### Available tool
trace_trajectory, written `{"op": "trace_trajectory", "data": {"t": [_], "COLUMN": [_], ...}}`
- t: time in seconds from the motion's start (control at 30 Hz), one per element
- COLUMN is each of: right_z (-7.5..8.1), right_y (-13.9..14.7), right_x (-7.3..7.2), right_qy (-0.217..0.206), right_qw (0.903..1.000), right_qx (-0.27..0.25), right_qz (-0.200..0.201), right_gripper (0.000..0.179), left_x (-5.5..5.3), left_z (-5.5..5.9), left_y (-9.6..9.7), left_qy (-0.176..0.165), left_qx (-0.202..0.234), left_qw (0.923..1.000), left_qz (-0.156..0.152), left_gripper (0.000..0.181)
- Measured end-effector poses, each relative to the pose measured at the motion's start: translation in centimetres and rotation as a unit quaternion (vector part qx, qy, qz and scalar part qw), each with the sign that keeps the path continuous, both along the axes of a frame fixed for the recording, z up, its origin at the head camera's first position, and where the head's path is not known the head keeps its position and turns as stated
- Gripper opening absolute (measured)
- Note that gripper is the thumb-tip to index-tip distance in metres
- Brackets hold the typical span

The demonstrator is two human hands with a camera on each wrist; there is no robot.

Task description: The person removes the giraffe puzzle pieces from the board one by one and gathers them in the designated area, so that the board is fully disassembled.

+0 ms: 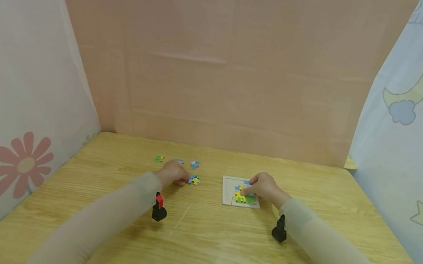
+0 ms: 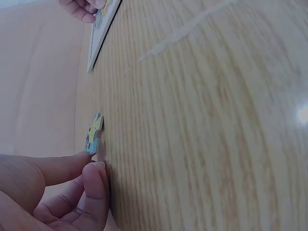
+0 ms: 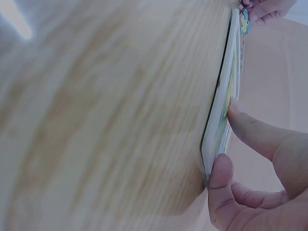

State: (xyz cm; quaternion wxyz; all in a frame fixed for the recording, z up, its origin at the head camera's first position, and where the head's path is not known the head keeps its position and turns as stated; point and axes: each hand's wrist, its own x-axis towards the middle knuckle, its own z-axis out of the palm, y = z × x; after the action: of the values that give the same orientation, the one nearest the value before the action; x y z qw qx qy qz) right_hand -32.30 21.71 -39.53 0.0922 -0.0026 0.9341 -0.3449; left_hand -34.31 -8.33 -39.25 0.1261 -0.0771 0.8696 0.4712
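Note:
Near the middle of the table, my left hand (image 1: pixel 173 172) pinches a blue and yellow jigsaw piece (image 1: pixel 194 180) between thumb and finger. In the left wrist view this jigsaw piece (image 2: pixel 94 134) tilts up on edge close over the wood. To the right lies a square puzzle board (image 1: pixel 227 198) with a pale frame, partly filled by a yellow giraffe picture (image 1: pixel 240 197). My right hand (image 1: pixel 266 189) holds the board at its right side. One digit presses on the picture, and curled fingers (image 3: pixel 222 169) sit at the board's edge. The hand hides part of the picture.
Behind my left hand lie more loose pieces: a green and yellow one (image 1: pixel 159 159), a blue one (image 1: pixel 179 161) partly hidden, and a blue and white one (image 1: pixel 194 164). A brown sheet (image 1: pixel 223 83) hangs along the table's (image 1: pixel 202 249) far edge, with printed curtains at both sides.

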Motion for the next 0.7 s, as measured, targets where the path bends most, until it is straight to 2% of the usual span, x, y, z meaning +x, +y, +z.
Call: {"op": "trace_trajectory", "data": {"t": [0.17,0.37,0.7], "right_z": [-0.17,-0.33,-0.25], "right_y": [0.20,0.23,0.22], "right_x": [-0.04,-0.14,0.02], "right_qy": [0.004,0.005,0.007], "right_qw": [1.0000,1.0000,0.9999], "right_qx": [-0.005,-0.002,-0.013], "right_qz": [0.006,0.004,0.009], "right_gripper": [0.047,0.046,0.046], "left_x": [-0.58,-0.90,-0.34], "left_z": [-0.03,-0.10,-0.11], "left_y": [0.00,-0.04,-0.43], "left_qy": [-0.030,-0.029,-0.013], "left_qx": [-0.022,-0.034,-0.016], "left_qw": [0.9990,0.9989,0.9998], "left_qz": [0.025,0.014,-0.001], "left_gripper": [0.011,0.008,0.012]}}
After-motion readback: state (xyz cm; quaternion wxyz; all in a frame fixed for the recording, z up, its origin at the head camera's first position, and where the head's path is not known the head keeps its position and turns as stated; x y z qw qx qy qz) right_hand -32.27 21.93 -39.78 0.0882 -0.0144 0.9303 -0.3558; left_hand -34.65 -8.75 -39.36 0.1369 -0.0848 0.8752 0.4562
